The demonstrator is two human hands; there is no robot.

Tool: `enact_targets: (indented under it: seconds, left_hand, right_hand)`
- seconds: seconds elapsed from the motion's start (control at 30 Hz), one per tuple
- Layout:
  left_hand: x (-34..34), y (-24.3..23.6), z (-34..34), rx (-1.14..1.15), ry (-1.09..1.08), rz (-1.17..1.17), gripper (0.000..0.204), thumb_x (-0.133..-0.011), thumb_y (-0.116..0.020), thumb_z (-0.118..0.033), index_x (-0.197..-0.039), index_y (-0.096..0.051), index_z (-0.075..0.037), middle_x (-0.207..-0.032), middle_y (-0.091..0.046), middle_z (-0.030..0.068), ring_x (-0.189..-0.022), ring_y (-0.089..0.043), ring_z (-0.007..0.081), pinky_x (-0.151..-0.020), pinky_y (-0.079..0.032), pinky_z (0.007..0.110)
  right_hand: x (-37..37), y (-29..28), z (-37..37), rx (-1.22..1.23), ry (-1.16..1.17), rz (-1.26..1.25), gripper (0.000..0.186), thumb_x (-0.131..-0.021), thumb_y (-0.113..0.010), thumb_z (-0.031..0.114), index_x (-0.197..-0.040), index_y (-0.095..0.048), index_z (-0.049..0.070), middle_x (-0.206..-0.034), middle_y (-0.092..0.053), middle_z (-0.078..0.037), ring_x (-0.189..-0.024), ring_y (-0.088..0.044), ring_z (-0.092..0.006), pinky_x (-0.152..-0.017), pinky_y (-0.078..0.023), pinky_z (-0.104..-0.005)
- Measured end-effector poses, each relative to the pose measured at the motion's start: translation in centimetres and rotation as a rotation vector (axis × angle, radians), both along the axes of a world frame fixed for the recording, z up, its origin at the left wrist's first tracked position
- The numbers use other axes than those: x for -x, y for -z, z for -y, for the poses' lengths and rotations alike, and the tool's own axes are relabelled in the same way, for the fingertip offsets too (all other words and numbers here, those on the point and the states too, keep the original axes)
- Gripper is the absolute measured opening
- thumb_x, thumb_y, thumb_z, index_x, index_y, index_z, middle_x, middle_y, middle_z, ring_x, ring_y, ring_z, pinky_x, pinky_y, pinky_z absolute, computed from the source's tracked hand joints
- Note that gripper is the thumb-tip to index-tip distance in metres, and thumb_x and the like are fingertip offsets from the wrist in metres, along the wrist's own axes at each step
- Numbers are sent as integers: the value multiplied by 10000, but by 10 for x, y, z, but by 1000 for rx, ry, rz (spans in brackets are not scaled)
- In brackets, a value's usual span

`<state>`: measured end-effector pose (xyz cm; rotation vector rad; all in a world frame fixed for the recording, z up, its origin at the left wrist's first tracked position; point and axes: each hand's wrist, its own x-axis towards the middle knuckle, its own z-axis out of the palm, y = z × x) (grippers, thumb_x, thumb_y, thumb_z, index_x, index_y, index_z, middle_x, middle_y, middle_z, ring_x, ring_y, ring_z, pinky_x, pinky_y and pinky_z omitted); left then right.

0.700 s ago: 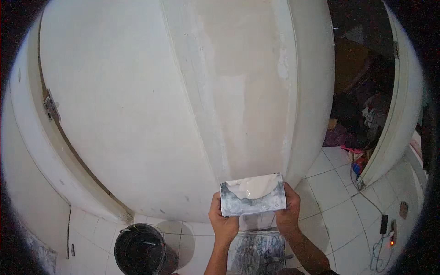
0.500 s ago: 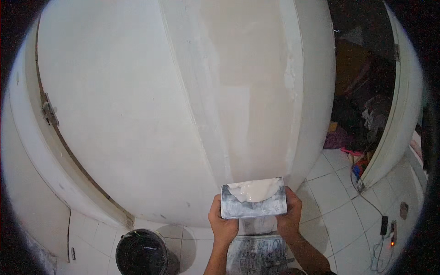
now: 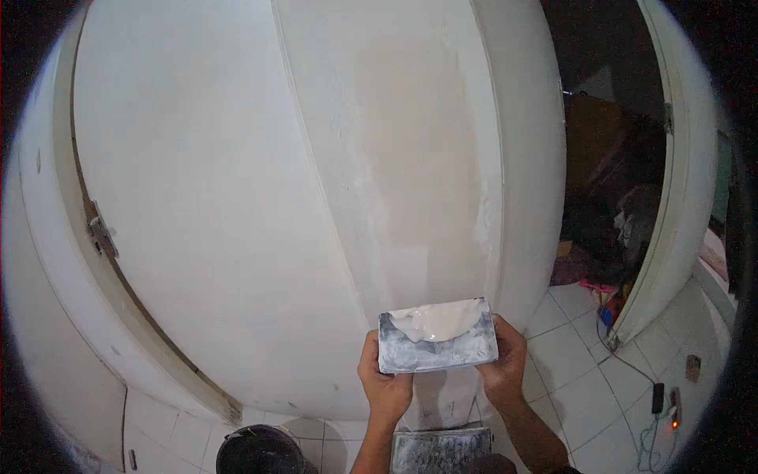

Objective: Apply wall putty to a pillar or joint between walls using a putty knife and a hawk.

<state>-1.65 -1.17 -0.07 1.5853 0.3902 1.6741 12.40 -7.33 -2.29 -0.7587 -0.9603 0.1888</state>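
Note:
Between both hands is a wide, grey rectangular plastering tool (image 3: pixel 403 357), its face smeared with white. A thick, wet, cream-coloured mound of putty (image 3: pixel 442 320) lies along its upper edge. My left hand (image 3: pixel 384 378) grips the tool's left end, and my right hand (image 3: pixel 504 363) wraps round its right end; some fingers are hidden behind it. Just beyond the tool stands a pale wall panel (image 3: pixel 418 158) with beige, smoothed patches and whiter margins.
A black bucket (image 3: pixel 259 452) stands on the white tiled floor at lower left. A dark, white-smeared stool-like surface (image 3: pixel 442 452) lies below my hands. A white door (image 3: pixel 197 197) is at left. A dark doorway (image 3: pixel 608 158) and a power strip with cables (image 3: pixel 674 411) are at right.
The view has tilted upward and shifted, so the bucket and smeared surface sit lower in the picture. Both hands keep hold of the plastering tool, which has tilted slightly.

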Motion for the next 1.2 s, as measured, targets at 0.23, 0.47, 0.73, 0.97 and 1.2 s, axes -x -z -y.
enact_targets:
  seconds: [0.23, 0.47, 0.73, 0.97, 1.2]
  left_hand:
    - [1, 15, -7, 29, -21, -16, 365, -764, -718, -48, -1076, -538, 8, -996, -601, 37, -924, -562, 112, -820, -456, 259]
    - [10, -1, -13, -83, 12, -115, 287, -755, -701, -10, -1025, -607, 15, -939, -645, 46, -894, -599, 123, -804, -476, 267]
    - [13, -2, -5, -71, 38, -111, 310, -748, -669, 39, -1053, -611, 43, -945, -664, 72, -889, -622, 131, -822, -481, 271]
    - [16, -9, 36, -85, 15, -113, 261, -779, -655, 15, -1032, -614, 63, -879, -667, 81, -769, -629, 135, -661, -521, 274]
    - [16, -7, 74, -106, 19, -37, 220, -801, -661, -13, -1007, -620, 55, -852, -662, 74, -748, -612, 118, -640, -514, 274]
  right_hand:
    - [-7, -3, -10, 13, -111, 159, 290, -787, -683, 99, -1027, -588, -33, -953, -619, -83, -940, -602, -173, -865, -476, -331]
    - [-13, -11, -13, 22, -14, 221, 270, -729, -639, 23, -989, -591, -35, -920, -625, -69, -916, -606, -154, -836, -476, -295]
    - [-13, -5, -10, -90, -119, 174, 396, -696, -555, -76, -1090, -589, -53, -955, -637, -90, -914, -624, -165, -812, -502, -299]
    - [-5, -20, 23, -112, -166, 131, 299, -699, -495, -91, -967, -619, -41, -818, -604, -35, -741, -572, -111, -680, -492, -269]
    - [-7, -16, 45, -109, -172, 127, 272, -713, -559, -11, -971, -638, -44, -753, -622, -45, -654, -582, -110, -606, -479, -266]
